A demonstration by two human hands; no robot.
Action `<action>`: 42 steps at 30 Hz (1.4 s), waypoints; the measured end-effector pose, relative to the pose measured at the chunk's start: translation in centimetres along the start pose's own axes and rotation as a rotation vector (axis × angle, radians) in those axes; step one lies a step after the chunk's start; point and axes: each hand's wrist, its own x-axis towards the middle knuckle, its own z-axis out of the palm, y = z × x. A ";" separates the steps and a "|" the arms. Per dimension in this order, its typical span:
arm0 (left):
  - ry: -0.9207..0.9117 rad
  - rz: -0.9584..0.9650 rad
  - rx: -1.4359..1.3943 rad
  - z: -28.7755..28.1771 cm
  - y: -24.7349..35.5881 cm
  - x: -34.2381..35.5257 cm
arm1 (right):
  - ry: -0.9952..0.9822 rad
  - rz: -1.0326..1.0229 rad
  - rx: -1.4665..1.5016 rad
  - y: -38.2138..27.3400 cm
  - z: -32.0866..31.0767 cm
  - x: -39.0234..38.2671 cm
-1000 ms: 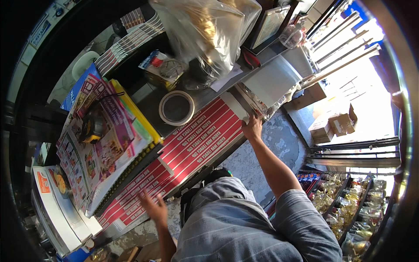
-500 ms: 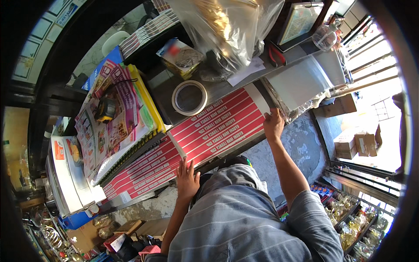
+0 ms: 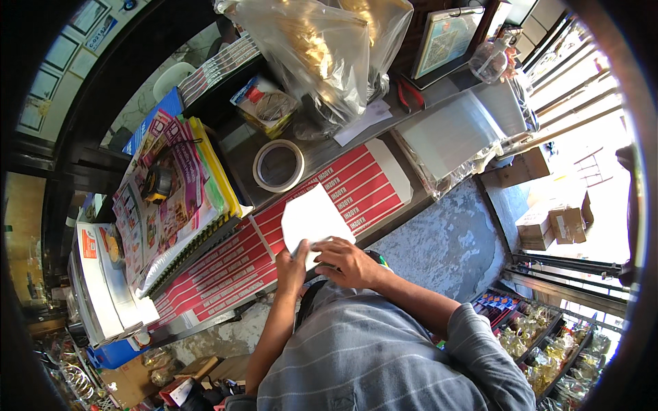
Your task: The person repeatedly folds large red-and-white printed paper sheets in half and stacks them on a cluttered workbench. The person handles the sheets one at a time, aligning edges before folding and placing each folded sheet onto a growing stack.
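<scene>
A white sheet (image 3: 317, 214) with clipped corners tilts up in front of me, above the table's near edge. My left hand (image 3: 291, 268) grips its lower left edge, thumb along the paper. My right hand (image 3: 351, 263) is closed at its lower right part, with bent fingers over the near edge; some fingertips are hidden. Behind and under the white sheet lies a red sheet with white stripes (image 3: 373, 179), printed in rows. Another red striped sheet (image 3: 226, 277) adjoins it on the left, partly under a stack of papers.
A tape roll (image 3: 279, 166) lies beyond the red sheets. Colourful leaflets with a tape measure (image 3: 158, 183) are stacked at left. Clear bags (image 3: 301, 48), red-handled pliers (image 3: 410, 94) and a pack of clear sleeves (image 3: 449, 133) stand along the back and right. Cardboard boxes (image 3: 567, 222) sit farther right.
My right hand has left the red sheet's right end and come beside my left hand. A white sheet is now between both hands. The view has shifted slightly.
</scene>
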 end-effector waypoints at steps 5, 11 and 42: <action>0.413 0.100 -0.148 -3.5 -2.0 -1.4 | 0.529 0.403 -0.501 8.5 -5.6 -2.6; 0.417 0.097 -0.357 -9.7 -4.4 -4.2 | 0.487 0.938 -0.508 17.9 -10.1 -4.3; 0.051 0.384 -0.060 0.7 5.8 -6.2 | 0.050 0.008 -0.086 -6.0 -4.8 1.1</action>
